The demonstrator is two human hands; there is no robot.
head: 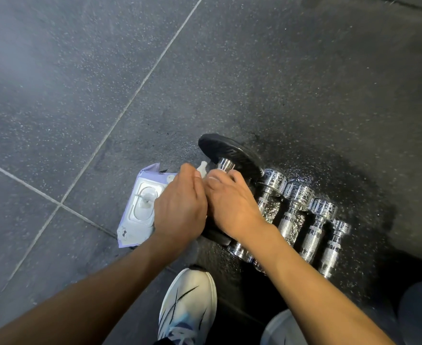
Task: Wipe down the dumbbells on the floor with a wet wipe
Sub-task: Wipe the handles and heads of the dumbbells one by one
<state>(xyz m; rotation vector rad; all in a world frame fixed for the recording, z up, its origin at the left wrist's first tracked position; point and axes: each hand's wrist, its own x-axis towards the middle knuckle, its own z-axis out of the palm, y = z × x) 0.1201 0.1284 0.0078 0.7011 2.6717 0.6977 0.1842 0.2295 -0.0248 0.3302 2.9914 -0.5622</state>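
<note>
Hands [205,207] hide most of the wet wipe [202,168].

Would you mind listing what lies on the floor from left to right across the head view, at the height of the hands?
Wet wipe pack → left hand → right hand → four chrome dumbbells in a row, first, second, third, fourth.
</note>
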